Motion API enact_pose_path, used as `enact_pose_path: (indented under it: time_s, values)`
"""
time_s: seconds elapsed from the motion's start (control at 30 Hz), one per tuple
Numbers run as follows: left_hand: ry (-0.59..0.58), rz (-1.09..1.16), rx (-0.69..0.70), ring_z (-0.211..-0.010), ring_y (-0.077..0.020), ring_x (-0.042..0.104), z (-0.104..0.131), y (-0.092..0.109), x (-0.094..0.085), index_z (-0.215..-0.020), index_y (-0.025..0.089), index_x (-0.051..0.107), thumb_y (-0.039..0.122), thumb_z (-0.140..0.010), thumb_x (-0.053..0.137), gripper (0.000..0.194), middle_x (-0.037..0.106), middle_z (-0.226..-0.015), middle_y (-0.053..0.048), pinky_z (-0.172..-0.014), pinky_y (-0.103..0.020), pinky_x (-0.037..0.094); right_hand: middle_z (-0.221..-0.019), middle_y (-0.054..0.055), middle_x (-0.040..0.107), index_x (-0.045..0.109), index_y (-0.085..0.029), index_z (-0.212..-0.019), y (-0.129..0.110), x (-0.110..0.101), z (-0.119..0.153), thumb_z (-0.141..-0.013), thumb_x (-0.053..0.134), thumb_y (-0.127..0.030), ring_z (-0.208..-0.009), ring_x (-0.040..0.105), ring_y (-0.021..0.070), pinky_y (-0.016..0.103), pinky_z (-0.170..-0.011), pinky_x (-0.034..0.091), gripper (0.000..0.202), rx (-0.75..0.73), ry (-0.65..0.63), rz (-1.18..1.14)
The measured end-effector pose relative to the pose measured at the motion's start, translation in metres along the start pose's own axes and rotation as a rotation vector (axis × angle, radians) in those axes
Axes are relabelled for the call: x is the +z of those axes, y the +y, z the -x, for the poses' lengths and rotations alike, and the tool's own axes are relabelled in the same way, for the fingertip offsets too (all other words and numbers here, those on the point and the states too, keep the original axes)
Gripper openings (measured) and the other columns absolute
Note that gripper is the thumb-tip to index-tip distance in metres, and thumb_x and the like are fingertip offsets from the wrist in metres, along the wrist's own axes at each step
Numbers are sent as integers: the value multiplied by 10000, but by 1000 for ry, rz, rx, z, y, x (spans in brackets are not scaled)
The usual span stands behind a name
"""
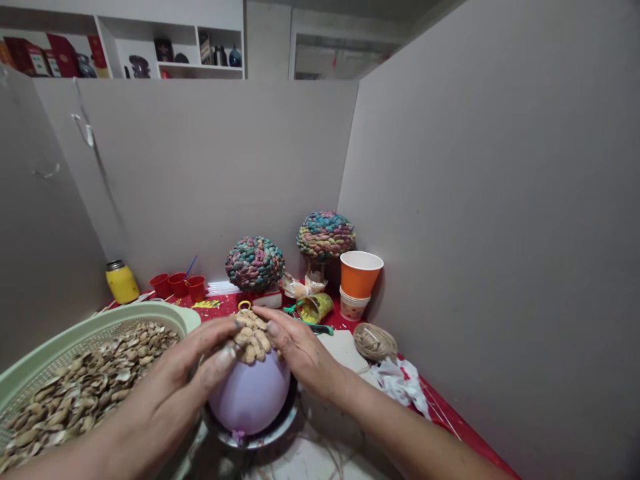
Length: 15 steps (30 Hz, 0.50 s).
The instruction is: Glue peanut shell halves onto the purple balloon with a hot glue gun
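A purple balloon with its knot towards me sits in a metal bowl. Peanut shells cover the balloon's top, around a small yellow ring. My left hand lies against the left side of the shells, fingers stretched out and thumb apart. From the right, my right hand rests on the shells with straight fingers and its thumb near the top. Neither hand is wrapped round anything; both touch the shell-covered part. The far side of the balloon is hidden.
A green basket of peanut shells stands left. Behind are two colourful shell-covered balls, red cups, a yellow jar and a tipped cup. To the right are an orange paper cup, twine and grey partitions.
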<state>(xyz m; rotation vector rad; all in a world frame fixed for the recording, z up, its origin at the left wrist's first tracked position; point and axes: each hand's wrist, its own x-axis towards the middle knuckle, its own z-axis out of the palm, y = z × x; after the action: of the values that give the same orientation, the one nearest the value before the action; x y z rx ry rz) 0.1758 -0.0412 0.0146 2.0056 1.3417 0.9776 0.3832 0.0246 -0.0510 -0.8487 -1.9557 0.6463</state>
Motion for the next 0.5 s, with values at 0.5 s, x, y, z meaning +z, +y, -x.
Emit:
enact_pose_path:
  time_s: [0.5]
  values:
    - [-141,366,-142,-667,-157,514,35,-16,27,-688,174,669,540,-877,561,426,595,-675,-23,-654,-233,451,-997,92,695,624,-206,-1141,-31,-4,17,-965,565,-418,-960,643,222,426,-924,482,282,-579,173,46]
